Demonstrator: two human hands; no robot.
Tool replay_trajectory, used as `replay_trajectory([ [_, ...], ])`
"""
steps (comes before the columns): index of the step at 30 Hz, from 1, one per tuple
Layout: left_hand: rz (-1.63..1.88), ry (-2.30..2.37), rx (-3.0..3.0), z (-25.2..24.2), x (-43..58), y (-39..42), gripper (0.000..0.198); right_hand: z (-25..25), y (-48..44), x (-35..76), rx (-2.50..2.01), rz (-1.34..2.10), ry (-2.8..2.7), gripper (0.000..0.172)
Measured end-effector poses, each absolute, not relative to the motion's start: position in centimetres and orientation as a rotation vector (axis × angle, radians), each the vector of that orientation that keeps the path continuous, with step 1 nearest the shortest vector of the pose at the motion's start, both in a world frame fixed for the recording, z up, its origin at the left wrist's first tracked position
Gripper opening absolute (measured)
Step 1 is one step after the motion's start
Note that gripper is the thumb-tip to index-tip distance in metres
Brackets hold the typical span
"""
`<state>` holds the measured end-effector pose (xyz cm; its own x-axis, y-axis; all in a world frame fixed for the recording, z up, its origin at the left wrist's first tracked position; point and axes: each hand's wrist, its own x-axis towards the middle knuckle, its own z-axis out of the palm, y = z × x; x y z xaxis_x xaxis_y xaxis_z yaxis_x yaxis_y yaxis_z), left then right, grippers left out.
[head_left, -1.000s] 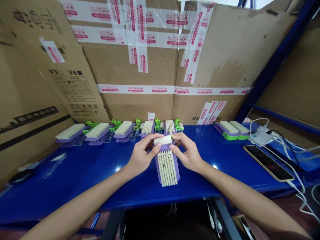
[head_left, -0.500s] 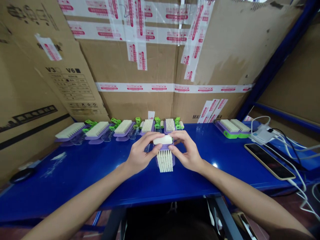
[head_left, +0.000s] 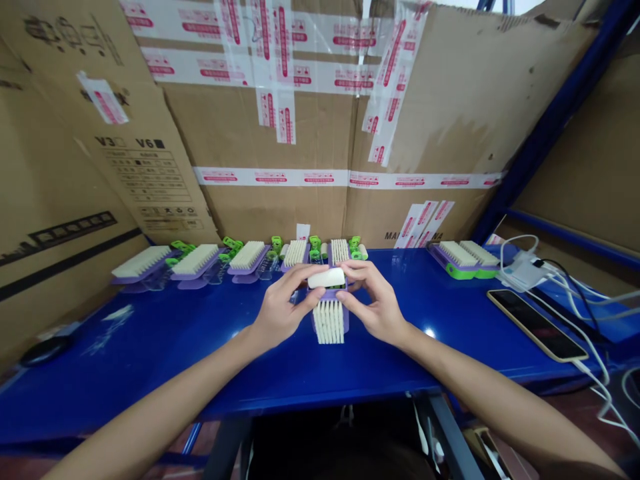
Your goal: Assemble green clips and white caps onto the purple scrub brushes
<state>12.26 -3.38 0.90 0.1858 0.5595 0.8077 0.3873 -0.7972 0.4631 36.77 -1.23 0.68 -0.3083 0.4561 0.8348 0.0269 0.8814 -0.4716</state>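
A purple brush with cream bristles (head_left: 329,321) is held just above the blue table (head_left: 200,360), bristles toward me. My left hand (head_left: 281,308) grips its left side and my right hand (head_left: 376,304) grips its right side. Fingers of both hands pinch a white bar (head_left: 327,277) set on the brush's far end. A row of similar purple brushes (head_left: 247,257) with green parts lies behind my hands along the cardboard.
Two brushes with green bases (head_left: 465,259) lie at the right rear. A phone (head_left: 536,325) and a white charger with cables (head_left: 525,272) sit at the right edge. Taped cardboard boxes (head_left: 320,133) wall the back and left. A dark object (head_left: 43,349) lies far left.
The brush has tipped up, so its bristle face looks shorter than one second ago. Both hands moved slightly away from me with it and keep their grip.
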Motion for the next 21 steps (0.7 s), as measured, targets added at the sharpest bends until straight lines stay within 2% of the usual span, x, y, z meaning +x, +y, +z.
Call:
replay_trajectory([
  [16,1.672,0.899,2.310,1.20,12.35,-3.40,0.034,1.02,-1.05,36.66,-0.362,0.533,-1.815,0.028],
  [21,1.677,0.909,2.329,1.22,12.31,-3.38,0.033,0.75,-0.74,36.66,-0.346,0.537,-1.821,0.030],
])
